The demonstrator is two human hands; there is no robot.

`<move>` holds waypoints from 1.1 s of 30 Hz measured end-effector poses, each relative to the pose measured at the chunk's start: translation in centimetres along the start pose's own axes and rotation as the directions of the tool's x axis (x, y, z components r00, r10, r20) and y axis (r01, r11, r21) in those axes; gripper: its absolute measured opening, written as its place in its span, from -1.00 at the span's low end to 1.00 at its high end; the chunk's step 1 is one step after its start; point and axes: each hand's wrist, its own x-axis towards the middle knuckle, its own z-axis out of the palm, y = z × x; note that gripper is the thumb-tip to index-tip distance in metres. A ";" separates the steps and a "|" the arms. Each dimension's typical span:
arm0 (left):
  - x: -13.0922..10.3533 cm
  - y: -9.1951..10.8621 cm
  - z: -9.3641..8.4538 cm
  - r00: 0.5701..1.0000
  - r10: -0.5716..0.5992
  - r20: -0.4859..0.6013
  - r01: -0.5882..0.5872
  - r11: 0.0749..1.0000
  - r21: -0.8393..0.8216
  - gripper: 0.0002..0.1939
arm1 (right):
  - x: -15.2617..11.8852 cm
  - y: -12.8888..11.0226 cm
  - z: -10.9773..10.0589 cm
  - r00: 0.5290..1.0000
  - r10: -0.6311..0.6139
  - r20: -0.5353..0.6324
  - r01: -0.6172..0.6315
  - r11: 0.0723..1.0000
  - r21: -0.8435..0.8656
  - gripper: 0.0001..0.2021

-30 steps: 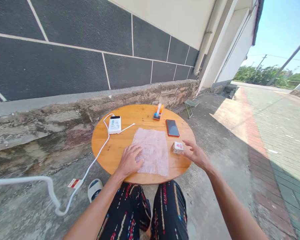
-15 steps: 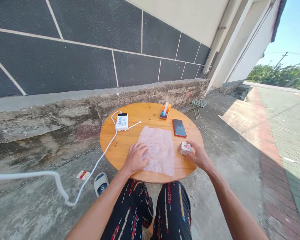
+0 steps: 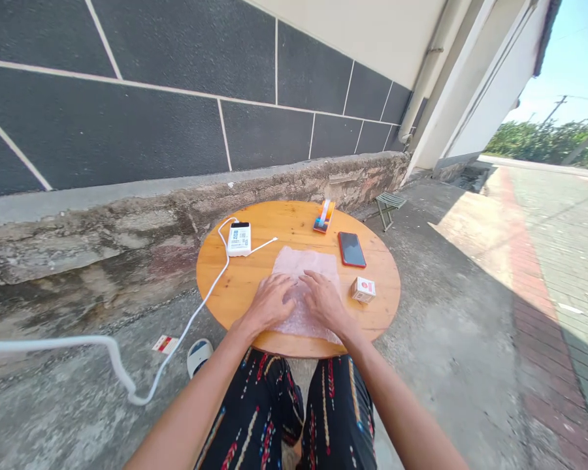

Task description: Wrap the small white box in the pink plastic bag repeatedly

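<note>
A sheet of pinkish bubble wrap (image 3: 308, 260) lies flat on the round wooden table (image 3: 269, 219). My left hand (image 3: 272, 301) rests palm down at the sheet's left side, fingers outstretched and partly over it. On the sheet's right part lies my right hand (image 3: 325, 301), also palm down with fingers spread. Neither hand holds anything. Just right of the sheet stands a small white box (image 3: 363, 290) with a red mark, apart from my right hand.
Behind the sheet are a phone (image 3: 351, 249) in a red case and an orange tape dispenser (image 3: 324, 217). A white device (image 3: 239, 239) with a dark top edge sits at the left, its white cable (image 3: 200, 307) running off the table. A folding stool (image 3: 389, 205) stands beyond.
My right hand has let go of the small box and moved left onto the bubble wrap. The box stays on the table. My left hand has hardly moved.
</note>
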 end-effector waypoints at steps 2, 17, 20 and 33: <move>0.1 -0.4 0.3 1.000 -0.009 0.030 0.008 1.000 0.021 -0.54 | 0.1 0.3 0.4 0.999 0.016 0.042 -0.014 0.999 -0.048 -0.59; 0.5 -0.9 -0.2 0.999 0.034 -0.041 -0.033 0.999 0.018 -0.52 | -2.1 1.2 -1.1 1.000 -0.023 -0.004 0.022 0.983 -0.181 -0.60; 0.7 -1.0 -0.1 0.999 0.039 -0.007 -0.039 0.999 0.035 -0.58 | -1.7 -0.6 -0.5 0.996 -0.052 0.072 0.061 0.990 -0.126 -0.63; 0.6 -2.3 0.5 0.997 -0.026 -0.073 0.024 0.999 -0.024 -0.54 | -1.3 0.9 -1.9 0.999 -0.020 0.025 0.025 0.979 -0.202 -0.65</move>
